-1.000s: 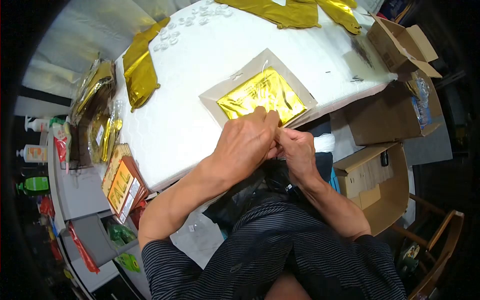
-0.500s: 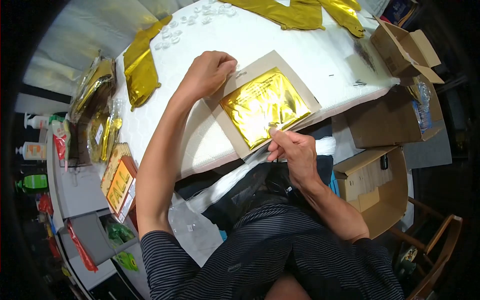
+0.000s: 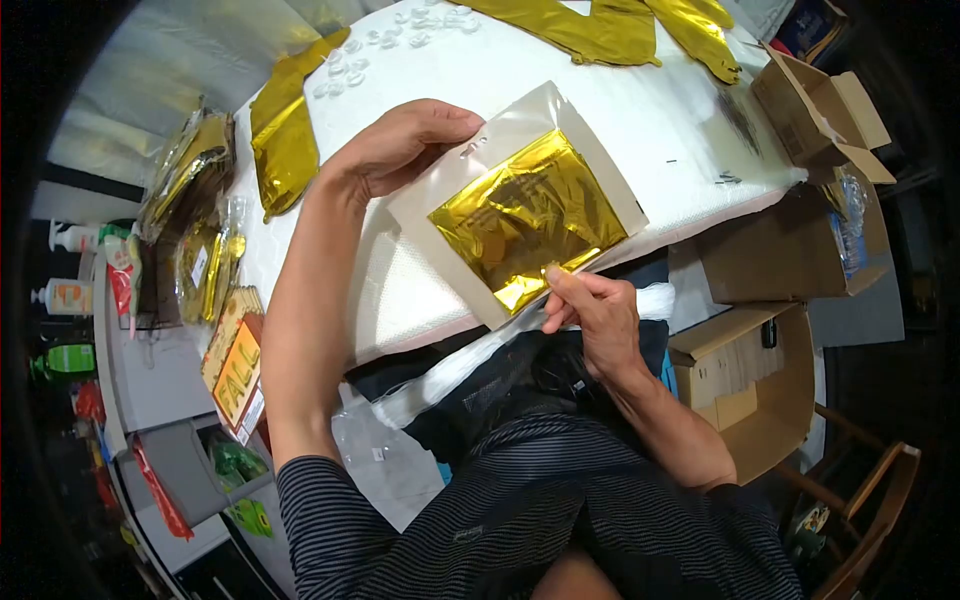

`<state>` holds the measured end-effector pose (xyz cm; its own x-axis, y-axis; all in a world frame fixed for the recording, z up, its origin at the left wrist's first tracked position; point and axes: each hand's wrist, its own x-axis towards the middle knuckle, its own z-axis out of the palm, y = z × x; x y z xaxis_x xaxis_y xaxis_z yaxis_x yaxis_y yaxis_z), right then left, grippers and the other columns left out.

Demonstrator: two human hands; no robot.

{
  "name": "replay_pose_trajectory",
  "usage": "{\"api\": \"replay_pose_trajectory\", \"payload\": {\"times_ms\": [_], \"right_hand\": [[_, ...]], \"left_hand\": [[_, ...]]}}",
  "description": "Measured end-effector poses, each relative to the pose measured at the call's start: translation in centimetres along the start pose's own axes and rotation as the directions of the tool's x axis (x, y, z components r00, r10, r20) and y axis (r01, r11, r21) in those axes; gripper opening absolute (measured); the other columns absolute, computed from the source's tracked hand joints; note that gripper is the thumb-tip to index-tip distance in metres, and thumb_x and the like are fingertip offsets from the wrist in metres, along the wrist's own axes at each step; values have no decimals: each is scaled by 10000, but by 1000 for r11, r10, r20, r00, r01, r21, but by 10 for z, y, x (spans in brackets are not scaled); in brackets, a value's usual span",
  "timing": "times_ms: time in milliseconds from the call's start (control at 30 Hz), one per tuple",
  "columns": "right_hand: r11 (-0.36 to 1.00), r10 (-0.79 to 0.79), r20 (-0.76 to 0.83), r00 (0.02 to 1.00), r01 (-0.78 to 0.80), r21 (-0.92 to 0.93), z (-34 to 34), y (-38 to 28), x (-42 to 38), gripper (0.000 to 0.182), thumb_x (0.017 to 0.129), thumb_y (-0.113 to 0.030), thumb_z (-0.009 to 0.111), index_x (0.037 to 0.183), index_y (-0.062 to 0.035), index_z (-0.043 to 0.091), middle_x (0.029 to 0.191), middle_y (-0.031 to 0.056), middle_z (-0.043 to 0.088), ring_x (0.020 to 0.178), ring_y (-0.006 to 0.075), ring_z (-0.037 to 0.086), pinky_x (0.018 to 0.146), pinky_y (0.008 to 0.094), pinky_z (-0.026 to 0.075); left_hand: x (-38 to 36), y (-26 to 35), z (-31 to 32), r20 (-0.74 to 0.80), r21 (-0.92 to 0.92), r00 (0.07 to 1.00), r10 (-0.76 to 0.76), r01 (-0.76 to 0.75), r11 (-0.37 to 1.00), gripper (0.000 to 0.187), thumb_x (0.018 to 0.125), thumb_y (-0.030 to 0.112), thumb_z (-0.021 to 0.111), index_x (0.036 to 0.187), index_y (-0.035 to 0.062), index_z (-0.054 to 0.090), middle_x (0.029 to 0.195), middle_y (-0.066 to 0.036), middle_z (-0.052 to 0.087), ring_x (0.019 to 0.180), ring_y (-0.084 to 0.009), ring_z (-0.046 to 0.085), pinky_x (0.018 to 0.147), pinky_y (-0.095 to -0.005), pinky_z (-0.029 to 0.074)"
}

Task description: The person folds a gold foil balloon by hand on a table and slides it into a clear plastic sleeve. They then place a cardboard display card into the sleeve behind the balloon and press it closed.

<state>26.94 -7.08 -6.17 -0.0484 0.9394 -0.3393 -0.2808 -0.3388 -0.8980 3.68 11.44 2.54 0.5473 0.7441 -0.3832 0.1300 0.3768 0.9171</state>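
Observation:
A folded gold foil balloon (image 3: 528, 208) lies flat on a grey-beige card (image 3: 595, 165), and the shine over both looks like a clear plastic sleeve. My left hand (image 3: 415, 140) grips the card's far left edge, thumb on top and fingers hidden underneath. At the near edge, my right hand (image 3: 597, 315) pinches the foil side between thumb and fingers. The card is tilted, its far edge raised off the white padded table (image 3: 400, 300).
Flat gold foil balloons (image 3: 285, 150) lie along the table's far side, near small clear discs (image 3: 345, 75). Wrapped gold packets (image 3: 190, 180) hang at left above a FALL sign (image 3: 240, 375). Open cardboard boxes (image 3: 755, 375) stand at right.
My left hand has closed over the card's far edge and lifted it, tilting the card toward me. The foil's bright reflection has darkened. My right hand keeps its pinch.

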Motion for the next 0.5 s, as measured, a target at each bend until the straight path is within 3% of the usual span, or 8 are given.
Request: {"api": "replay_pose_trajectory", "payload": {"times_ms": [133, 233, 367, 433, 500], "right_hand": [[1000, 18, 0, 1000, -18, 1, 0, -4, -1, 366, 969, -294, 723, 749, -2, 711, 659, 49, 662, 548, 128, 650, 559, 232, 505], [1000, 19, -8, 1000, -19, 3, 1, -5, 0, 367, 967, -296, 726, 748, -2, 712, 659, 49, 663, 549, 129, 651, 561, 233, 504], [1000, 27, -4, 1000, -27, -1, 0, -3, -1, 346, 964, -280, 732, 757, -3, 715, 677, 52, 669, 549, 129, 650, 561, 237, 509], [999, 33, -7, 999, -33, 1, 0, -2, -1, 334, 964, -272, 733, 767, -3, 717, 688, 54, 673, 551, 131, 650, 563, 239, 513], [999, 33, -6, 999, -33, 3, 0, -2, 0, 322, 963, -264, 734, 776, -2, 718, 699, 56, 676, 553, 132, 651, 565, 241, 518]], "left_hand": [[-2, -3, -8, 49, -36, 992, 113, -112, 993, 277, 1009, 120, 634, 1235, -40, 634, 1101, -67, 713, 965, -118, 689, 883, -265, 573], [3, -10, -22, 129, -10, 992, 14, -13, 1000, 293, 998, 108, 637, 1248, -45, 627, 1118, -66, 710, 997, -126, 684, 903, -267, 570], [-3, -13, -19, 161, -101, 985, 65, -49, 994, 347, 1000, 140, 646, 1287, -53, 615, 1140, -89, 706, 1026, -137, 682, 916, -268, 568], [-4, -12, -7, 66, -156, 986, 154, -142, 977, 405, 1003, 169, 650, 1333, -59, 596, 1149, -111, 704, 1027, -151, 686, 922, -272, 569], [2, -17, -17, 88, -104, 978, 191, -182, 978, 422, 1008, 194, 648, 1344, -56, 596, 1158, -115, 702, 1035, -151, 682, 929, -274, 565]]}}
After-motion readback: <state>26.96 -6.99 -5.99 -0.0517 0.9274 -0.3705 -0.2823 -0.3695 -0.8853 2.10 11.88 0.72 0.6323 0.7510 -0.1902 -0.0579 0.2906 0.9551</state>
